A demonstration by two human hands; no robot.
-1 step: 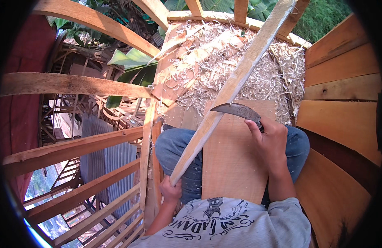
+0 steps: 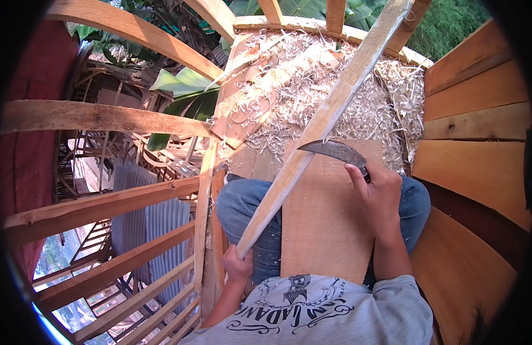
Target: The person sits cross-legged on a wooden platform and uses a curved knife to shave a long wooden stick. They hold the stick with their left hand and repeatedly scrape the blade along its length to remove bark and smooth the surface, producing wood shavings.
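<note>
A long wooden strip [image 2: 320, 129] slants across the view, from my left hip up to the far right. My left hand [image 2: 237, 265] is closed around its near end. In my right hand [image 2: 378, 192] is a curved knife [image 2: 338, 152], gripped by a dark handle that my fingers mostly hide. The dark blade points left, and its tip lies at the right edge of the strip, about midway along it. Beneath both, a wide flat board [image 2: 329, 218] rests across my lap between my knees.
Wood shavings [image 2: 329, 92] cover the floor ahead, with loose boards [image 2: 248, 118] among them. Upright planks form a wall [image 2: 473, 161] on the right. Open wooden rails [image 2: 105, 207] run along the left, with corrugated sheets [image 2: 168, 241] beyond and below.
My right hand and the knife have shifted slightly to the right, the blade sliding a little up along the strip. My left hand and the strip stay where they were.
</note>
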